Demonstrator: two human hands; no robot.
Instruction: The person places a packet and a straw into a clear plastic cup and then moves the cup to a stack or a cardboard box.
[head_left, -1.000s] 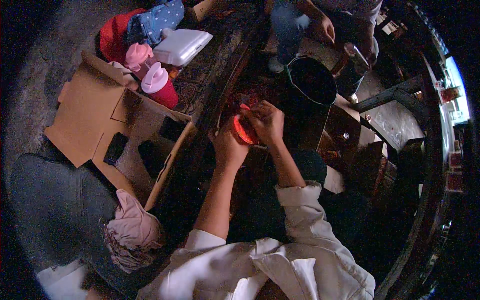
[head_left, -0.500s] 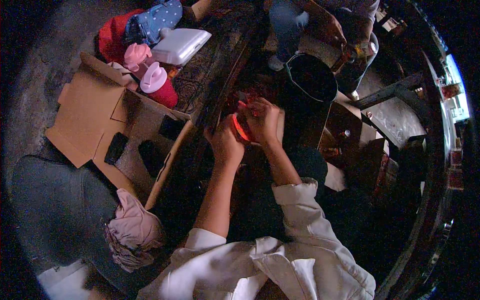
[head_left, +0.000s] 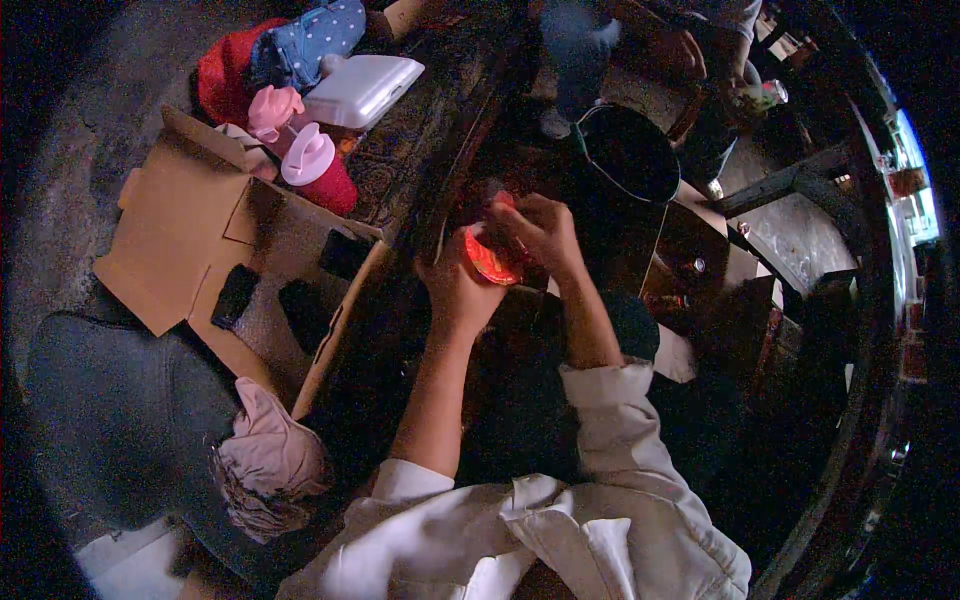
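Near the middle of the head view, my left hand [head_left: 460, 285] is closed round a glowing orange-red, shallow rounded thing [head_left: 492, 262] with a ridged rim; its exact kind is not clear. My right hand [head_left: 550, 238] is just to the right and above it, fingers bent together in a pinch. At those fingertips is a small red piece [head_left: 503, 200], blurred and partly hidden. I cannot tell whether that piece is joined to the thing in my left hand. Beneath both hands it is very dark.
An opened cardboard box [head_left: 165, 235] with dark items lies left. Behind it are a pink-lidded red tumbler [head_left: 325, 185] and a white clamshell container [head_left: 365, 90]. A black bucket [head_left: 628, 150] stands far right of my hands, near another person's hand [head_left: 745, 90].
My right hand has shifted right, uncovering more of the orange-red thing, whose face now tilts more toward me. The other person's hand has moved right with a can-like item.
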